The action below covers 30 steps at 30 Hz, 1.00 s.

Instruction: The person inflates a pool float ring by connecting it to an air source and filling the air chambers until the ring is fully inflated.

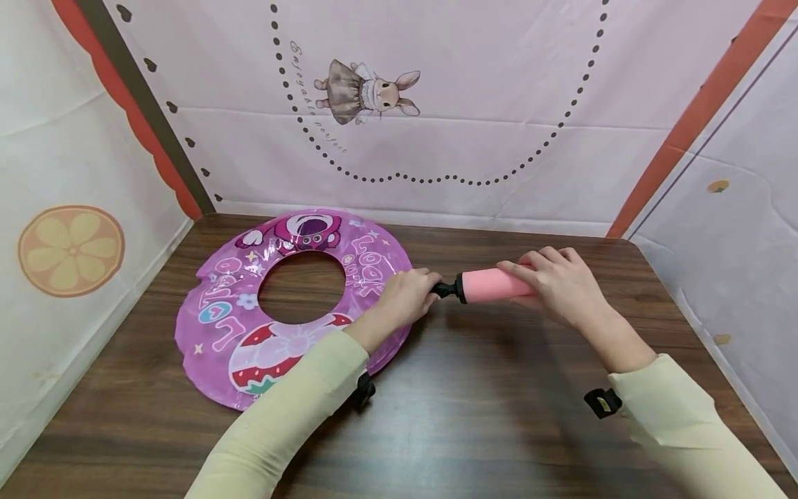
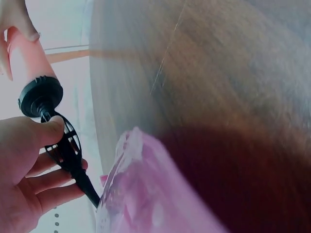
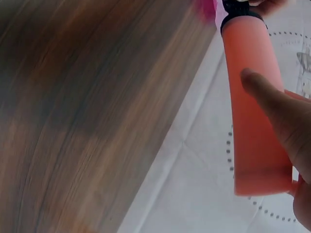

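Note:
A pink hand pump (image 1: 489, 285) with a black end is held above the table between both hands. My left hand (image 1: 404, 294) grips its black openwork end piece (image 2: 65, 148), thumb on one side and fingers behind. The narrow black tip reaches the edge of a swim ring (image 1: 202, 339), where the left wrist view shows crinkled pink vinyl (image 2: 141, 194). My right hand (image 1: 561, 287) holds the pink barrel (image 3: 255, 121), its thumb lying along the side. The ring lies on the table to the left, printed with a bear, strawberries and lettering, its outer edge wrinkled.
The dark wooden table (image 1: 436, 416) is bordered by printed cloth walls; the back cloth (image 1: 499, 90) shows a rabbit and a dotted line. Each sleeve has a black strap, such as the one by the right cuff (image 1: 603, 402).

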Available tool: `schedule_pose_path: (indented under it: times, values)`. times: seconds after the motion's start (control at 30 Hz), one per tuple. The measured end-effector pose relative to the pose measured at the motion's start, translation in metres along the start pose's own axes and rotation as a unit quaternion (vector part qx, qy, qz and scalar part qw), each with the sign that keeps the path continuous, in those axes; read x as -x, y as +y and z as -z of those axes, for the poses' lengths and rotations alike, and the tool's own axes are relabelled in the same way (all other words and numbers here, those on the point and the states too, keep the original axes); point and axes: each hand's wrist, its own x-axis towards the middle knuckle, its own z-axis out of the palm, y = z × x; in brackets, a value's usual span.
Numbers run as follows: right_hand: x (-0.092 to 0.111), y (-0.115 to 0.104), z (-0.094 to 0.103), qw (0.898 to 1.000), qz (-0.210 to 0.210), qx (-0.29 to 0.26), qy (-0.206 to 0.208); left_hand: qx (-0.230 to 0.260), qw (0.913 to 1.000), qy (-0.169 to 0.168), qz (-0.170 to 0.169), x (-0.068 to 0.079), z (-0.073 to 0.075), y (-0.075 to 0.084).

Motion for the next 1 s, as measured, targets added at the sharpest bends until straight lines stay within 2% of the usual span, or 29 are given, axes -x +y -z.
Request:
schedule_pose_path:
  times: [0.23, 0.43, 0.57, 0.67, 0.8, 1.0]
  values:
    - [0.022, 0.026, 0.02, 0.999, -0.019, -0.023, -0.021, -0.004, 0.9999, -0.012, 0.005, -0.002, 0.003, -0.001]
    - [0.049, 0.056, 0.047, 0.995, -0.074, -0.033, -0.058, -0.01, 0.9999, -0.008, 0.004, -0.002, 0.002, -0.002]
    - [0.057, 0.063, 0.054, 0.994, -0.089, -0.026, -0.058, -0.012, 0.9999, -0.005, 0.007, -0.001, 0.0, -0.002]
    - [0.047, 0.053, 0.045, 0.998, -0.059, -0.02, -0.032, -0.019, 0.9998, 0.004, 0.002, -0.001, -0.002, 0.0]
    - [0.022, 0.026, 0.023, 1.0, -0.015, -0.005, -0.006, -0.026, 0.9996, 0.014, 0.0, -0.002, -0.002, 0.003]
    - [-0.005, -0.001, 0.0, 1.0, 0.0, 0.013, -0.004, -0.022, 0.9992, 0.031, 0.012, 0.0, -0.005, 0.001]
